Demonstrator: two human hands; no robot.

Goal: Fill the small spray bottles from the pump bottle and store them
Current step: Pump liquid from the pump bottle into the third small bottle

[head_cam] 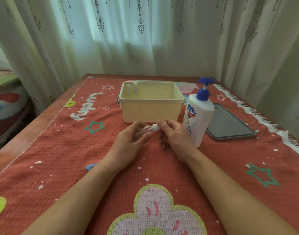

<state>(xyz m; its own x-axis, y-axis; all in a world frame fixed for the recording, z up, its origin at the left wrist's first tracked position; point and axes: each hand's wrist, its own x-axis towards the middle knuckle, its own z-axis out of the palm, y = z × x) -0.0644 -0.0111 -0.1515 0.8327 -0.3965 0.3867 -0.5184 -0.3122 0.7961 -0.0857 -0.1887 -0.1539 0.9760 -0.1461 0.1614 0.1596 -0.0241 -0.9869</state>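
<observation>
Left hand (130,141) grips the clear spray bottle (143,130) at the table (32,131) centre, lying crosswise, nozzle rightward; right hand (175,134) pinches its white cap (155,125).

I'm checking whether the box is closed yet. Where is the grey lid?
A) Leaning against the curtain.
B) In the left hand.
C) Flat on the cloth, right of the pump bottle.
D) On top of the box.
C: the grey lid lies flat on the cloth to the right of the pump bottle, and the box stands open.
</observation>
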